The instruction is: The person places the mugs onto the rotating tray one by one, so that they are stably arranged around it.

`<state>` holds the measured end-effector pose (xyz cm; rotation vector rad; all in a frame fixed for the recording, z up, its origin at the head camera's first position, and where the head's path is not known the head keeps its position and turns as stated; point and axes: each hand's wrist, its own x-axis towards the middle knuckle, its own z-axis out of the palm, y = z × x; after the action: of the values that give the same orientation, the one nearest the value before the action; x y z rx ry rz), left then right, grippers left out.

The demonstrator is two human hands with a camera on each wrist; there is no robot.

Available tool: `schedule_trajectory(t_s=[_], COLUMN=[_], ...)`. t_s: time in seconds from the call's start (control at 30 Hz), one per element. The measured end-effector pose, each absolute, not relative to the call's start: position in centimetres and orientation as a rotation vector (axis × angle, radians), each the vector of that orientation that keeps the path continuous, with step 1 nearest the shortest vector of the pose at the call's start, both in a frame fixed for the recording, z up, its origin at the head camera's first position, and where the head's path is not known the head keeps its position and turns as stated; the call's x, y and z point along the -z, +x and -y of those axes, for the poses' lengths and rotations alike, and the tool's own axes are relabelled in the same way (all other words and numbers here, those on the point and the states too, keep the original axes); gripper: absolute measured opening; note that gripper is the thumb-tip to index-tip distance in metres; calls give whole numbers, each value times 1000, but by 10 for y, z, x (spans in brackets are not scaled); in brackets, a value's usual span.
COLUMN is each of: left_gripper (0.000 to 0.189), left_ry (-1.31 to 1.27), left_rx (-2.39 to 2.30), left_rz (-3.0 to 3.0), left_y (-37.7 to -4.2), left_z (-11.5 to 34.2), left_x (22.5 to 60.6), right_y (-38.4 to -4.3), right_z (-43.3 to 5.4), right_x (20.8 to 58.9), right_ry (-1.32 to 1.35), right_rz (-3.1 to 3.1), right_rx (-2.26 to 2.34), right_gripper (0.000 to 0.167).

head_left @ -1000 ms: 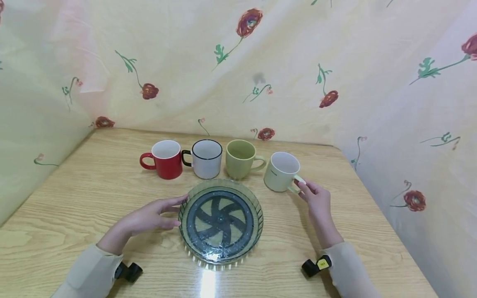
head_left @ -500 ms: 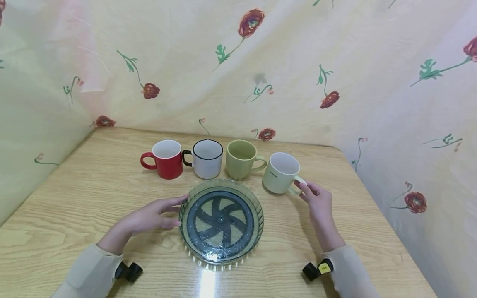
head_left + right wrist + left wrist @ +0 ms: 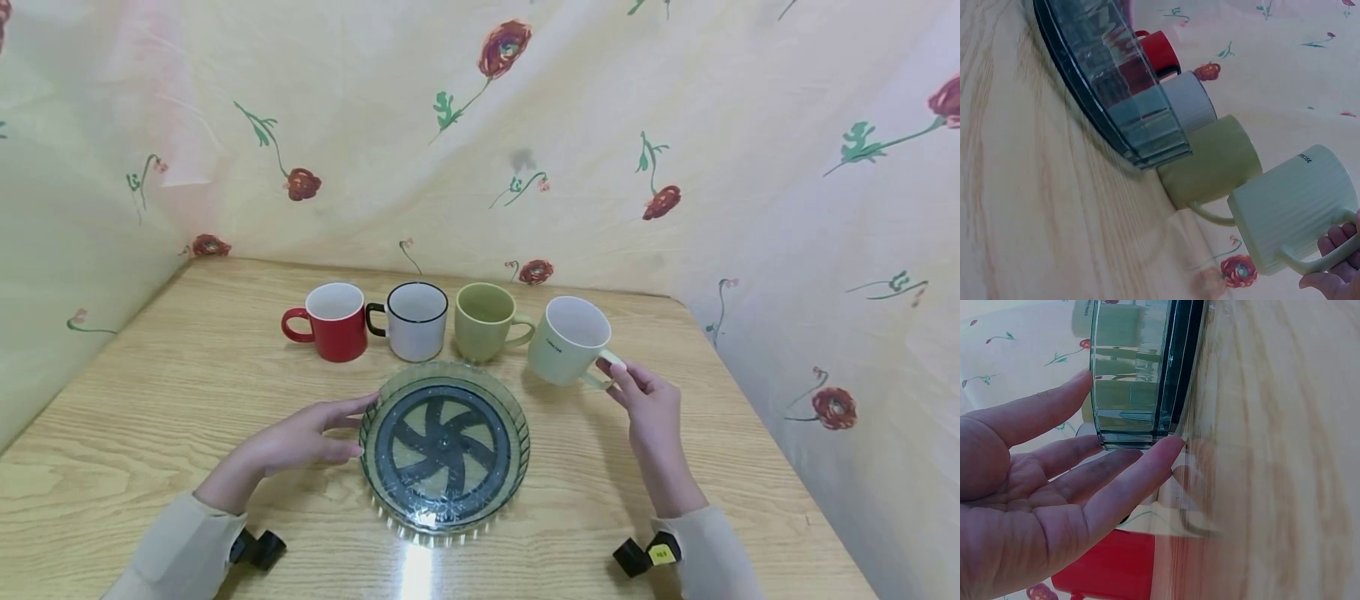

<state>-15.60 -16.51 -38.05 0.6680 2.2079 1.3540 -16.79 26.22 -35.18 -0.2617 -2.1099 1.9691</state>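
A round, clear greenish glass dish with a dark pinwheel pattern rests on the table. Against its left side lie the fingertips of my left hand, thumb and fingers extended; the left wrist view shows them along the glass wall. My right hand pinches the handle of a pale green mug with small dark lettering. That mug is tilted and raised off the table in the right wrist view, its base close to the olive green mug.
Behind the dish stand a red mug, a white mug with a black rim and the olive green mug in a row. A flowered cloth hangs along the back and sides of the wooden table.
My right hand has lifted the pale green mug off the table, and moved slightly right; the mug tilts more. The left hand and dish stay where they were.
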Motion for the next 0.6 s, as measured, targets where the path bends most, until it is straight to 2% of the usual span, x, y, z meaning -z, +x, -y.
schedule_trajectory(t_s=[0.2,0.4,0.6], left_gripper=[71,71,72], left_ry=[671,672,663], left_rx=[-1360,-1353,-1355], left_rz=[-2209,-2210,-2202], left_y=[-156,-156,-157], left_z=[165,165,165], left_x=[380,380,381], right_y=[-162,-157,-155], right_z=[-258,-253,-247], right_x=[346,343,345], right_ry=[-179,-105,-9], right_rz=[2066,2121,2135], right_rx=[-2021,-2045,-2081], right_gripper=[18,12,14])
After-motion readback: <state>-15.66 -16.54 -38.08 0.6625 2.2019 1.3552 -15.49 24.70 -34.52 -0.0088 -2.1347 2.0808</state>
